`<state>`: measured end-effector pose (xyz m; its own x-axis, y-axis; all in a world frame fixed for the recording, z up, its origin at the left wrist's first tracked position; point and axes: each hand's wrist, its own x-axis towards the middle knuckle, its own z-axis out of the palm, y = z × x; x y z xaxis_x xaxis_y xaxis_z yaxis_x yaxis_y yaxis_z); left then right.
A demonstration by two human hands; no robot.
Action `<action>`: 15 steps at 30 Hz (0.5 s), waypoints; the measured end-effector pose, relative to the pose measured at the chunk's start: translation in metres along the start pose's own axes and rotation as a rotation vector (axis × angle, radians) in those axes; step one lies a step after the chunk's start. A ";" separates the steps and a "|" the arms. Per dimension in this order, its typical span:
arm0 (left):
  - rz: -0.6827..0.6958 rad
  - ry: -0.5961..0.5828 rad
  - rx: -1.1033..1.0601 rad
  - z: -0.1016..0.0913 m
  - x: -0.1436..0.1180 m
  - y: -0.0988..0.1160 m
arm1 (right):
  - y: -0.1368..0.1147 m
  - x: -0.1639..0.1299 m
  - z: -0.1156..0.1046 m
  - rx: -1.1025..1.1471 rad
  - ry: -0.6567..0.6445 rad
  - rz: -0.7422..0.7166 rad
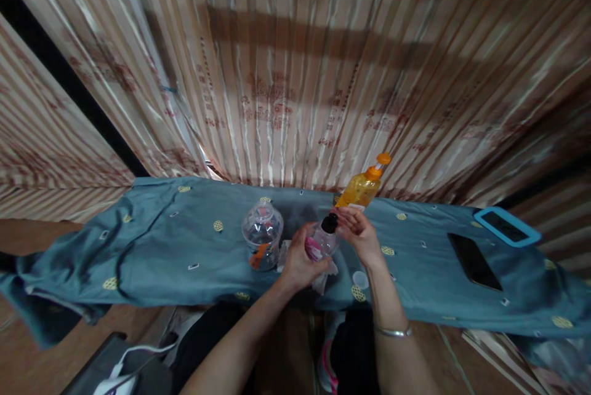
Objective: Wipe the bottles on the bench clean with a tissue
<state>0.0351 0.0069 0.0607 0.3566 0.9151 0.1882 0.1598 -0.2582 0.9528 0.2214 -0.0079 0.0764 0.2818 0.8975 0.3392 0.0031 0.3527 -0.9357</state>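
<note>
In the head view, a long counter [184,247] is seen draped in a soft, creased teal cloth [152,241] dotted with small yellow round motifs. Behind it, pleated curtains [295,75] in beige and brown stripes with reddish print fill the room's background, and a brown floor shows at the lower left.

A small clear plastic bottle with a pink label and a black cap [323,238] is held upright over the near middle of the counter. The left hand [300,263] is wrapped around its body, while the fingers of the right hand [357,232] are closed in a pinch at the black cap. A thin metal bangle [392,331] is worn on the right wrist.

Just left of the hands, a rounded, clear plastic jar with a domed lid [262,235] stands on the cloth. Behind the right hand, a tilted orange-filled plastic bottle with an orange cap [364,186] is visible. Far to the right lie a flat black phone [474,261] and a blue-framed tablet [506,226], well apart from the hands.
</note>
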 end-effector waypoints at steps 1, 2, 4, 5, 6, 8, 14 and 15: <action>-0.002 0.000 0.002 -0.001 0.000 0.001 | 0.000 0.000 -0.005 0.011 0.004 0.007; -0.001 -0.005 0.004 -0.001 0.000 0.001 | -0.002 -0.001 -0.009 0.021 0.005 0.010; 0.004 -0.017 0.002 -0.002 0.000 0.003 | -0.006 -0.003 -0.008 0.033 -0.019 0.003; 0.005 -0.025 0.000 -0.002 -0.001 0.004 | -0.009 -0.005 -0.005 0.034 -0.040 -0.003; 0.003 -0.031 -0.003 -0.002 -0.001 0.005 | -0.010 -0.005 0.000 0.030 -0.062 -0.009; -0.003 -0.038 -0.005 -0.002 -0.001 0.006 | -0.011 -0.006 0.008 0.018 -0.089 -0.015; 0.018 -0.028 0.000 -0.004 -0.001 0.003 | -0.004 -0.004 -0.003 0.009 -0.043 0.019; 0.021 -0.031 -0.001 -0.004 -0.001 0.003 | -0.005 -0.005 -0.004 0.009 -0.043 0.016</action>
<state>0.0318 0.0063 0.0640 0.3880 0.8996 0.2005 0.1513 -0.2767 0.9490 0.2235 -0.0152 0.0791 0.2406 0.9133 0.3286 -0.0099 0.3409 -0.9400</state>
